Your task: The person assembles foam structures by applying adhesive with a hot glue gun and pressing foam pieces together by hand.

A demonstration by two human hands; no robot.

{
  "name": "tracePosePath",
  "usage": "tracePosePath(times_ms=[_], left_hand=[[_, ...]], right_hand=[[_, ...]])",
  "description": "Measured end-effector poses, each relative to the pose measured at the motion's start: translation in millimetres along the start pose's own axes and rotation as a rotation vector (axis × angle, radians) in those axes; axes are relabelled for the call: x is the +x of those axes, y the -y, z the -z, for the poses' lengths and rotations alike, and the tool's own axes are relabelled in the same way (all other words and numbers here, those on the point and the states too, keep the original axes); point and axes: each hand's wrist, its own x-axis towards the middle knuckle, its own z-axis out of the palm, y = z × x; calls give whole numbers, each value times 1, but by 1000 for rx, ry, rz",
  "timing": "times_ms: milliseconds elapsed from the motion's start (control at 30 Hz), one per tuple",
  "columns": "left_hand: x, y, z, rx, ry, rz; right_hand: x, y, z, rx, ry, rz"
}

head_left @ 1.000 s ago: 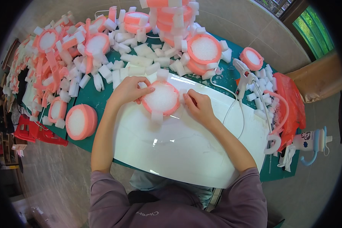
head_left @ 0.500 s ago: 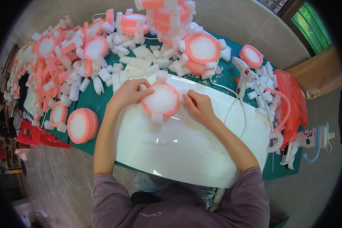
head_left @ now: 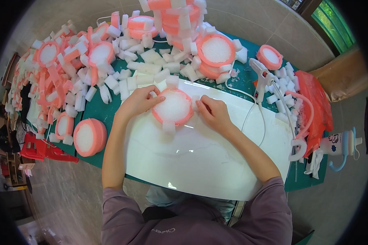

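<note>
A round foam disc (head_left: 173, 108), white in the middle with a pink rim and small white foam blocks stuck around its edge, lies on a glossy white board (head_left: 200, 155). My left hand (head_left: 138, 102) holds the disc's left rim, fingers curled over its upper edge. My right hand (head_left: 213, 114) presses a small white foam block (head_left: 195, 103) against the disc's right rim. Another white block (head_left: 169, 127) sticks out at the disc's near edge.
The board rests on a green table (head_left: 106, 111). Loose white foam blocks (head_left: 151, 69) and several finished pink discs crowd the back and left. A plain pink disc (head_left: 88, 136) lies at the left. A white glue gun (head_left: 261, 79) with cord stands at the right.
Both hands stay on the disc; the fingers have shifted only slightly along its rim. The view has tilted a little.
</note>
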Motion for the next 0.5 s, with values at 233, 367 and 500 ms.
tracePosePath(times_ms=[233,367,500], left_hand=[[3,6,-2,49,-97,-55],[1,3,-2,54,-132,-58],[0,1,-2,77,-145,-71]], right_hand=[[0,1,0,3,-1,-2],[0,1,-1,-3,4,-13],[-1,1,0,-3,-4,0]])
